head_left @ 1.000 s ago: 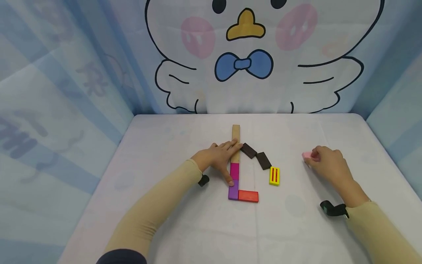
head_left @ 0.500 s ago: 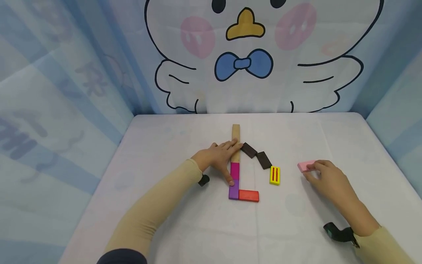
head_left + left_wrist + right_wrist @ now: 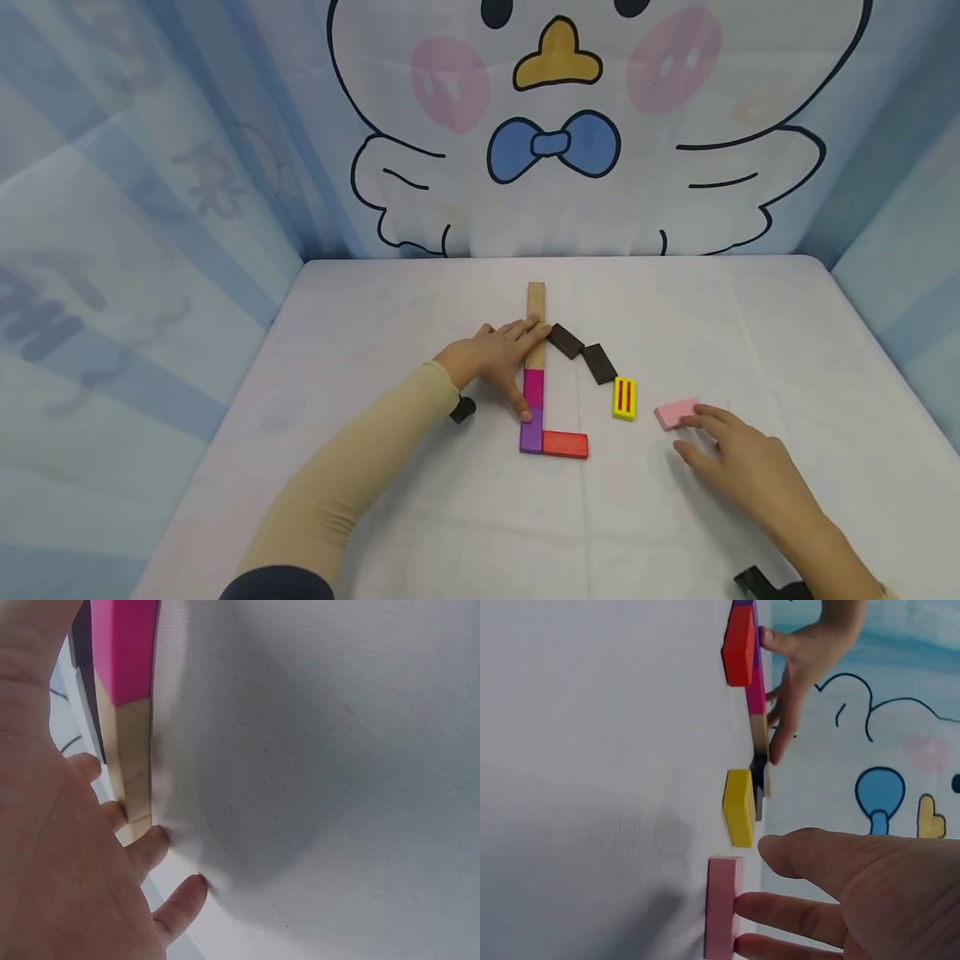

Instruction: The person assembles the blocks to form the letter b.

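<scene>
My left hand [image 3: 497, 357] lies spread along a straight column of blocks, its fingers over the wooden blocks [image 3: 536, 300] and its thumb by the join of the magenta block [image 3: 533, 388] and the purple block [image 3: 531, 437]. A red block [image 3: 566, 445] sticks out rightward from the column's near end. Two dark brown blocks [image 3: 599, 364] and a yellow block [image 3: 624, 399] with red stripes curve down from the column's right side. My right hand [image 3: 750, 467] touches a pink block [image 3: 671, 413] with its fingertips; in the right wrist view the thumb is apart from that block.
A white cloth covers the table [image 3: 420, 517]. Behind it hangs a curtain [image 3: 555, 208] with a cartoon bird, and more curtain stands at both sides. A black wrist camera [image 3: 765, 583] is on the right wrist.
My right hand has moved toward the near side and left, and the pink block has come with it, closer to the yellow block. Its thumb has parted from the block. My left hand stays put.
</scene>
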Tool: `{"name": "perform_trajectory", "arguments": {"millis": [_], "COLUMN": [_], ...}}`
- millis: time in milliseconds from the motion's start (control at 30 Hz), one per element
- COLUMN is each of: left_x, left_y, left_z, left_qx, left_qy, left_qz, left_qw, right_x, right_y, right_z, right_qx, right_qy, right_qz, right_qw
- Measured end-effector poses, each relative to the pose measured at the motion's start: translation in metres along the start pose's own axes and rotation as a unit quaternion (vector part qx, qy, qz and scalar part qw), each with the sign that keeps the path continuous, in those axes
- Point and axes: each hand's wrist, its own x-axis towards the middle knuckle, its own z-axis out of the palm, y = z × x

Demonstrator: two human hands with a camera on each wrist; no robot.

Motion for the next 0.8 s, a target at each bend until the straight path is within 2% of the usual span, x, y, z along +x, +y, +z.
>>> {"name": "perform_trajectory", "arguments": {"millis": [167,500,800], "left_x": [-0.001,0.001,0.001], "left_y": [-0.002,-0.003,-0.002], "left_z": [0.001,0.002,0.002], "left_qx": [-0.001,-0.01,-0.014], "left_qy": [-0.002,-0.003,-0.001], "left_qz": [0.0,-0.004,-0.003], "left_qw": [1.0,0.9999,0.9999], "right_x": [-0.016,-0.034,-0.038], "right_y": [-0.016,-0.04,-0.054], "right_z": [0.008,0.02,0.024], "right_qx": [-0.016,0.0,-0.001], "right_qy": [0.012,0.03,0.044], "right_qz": [-0.035,-0.099,-0.127], "right_qw": [0.9992,0.9946,0.9909]}}
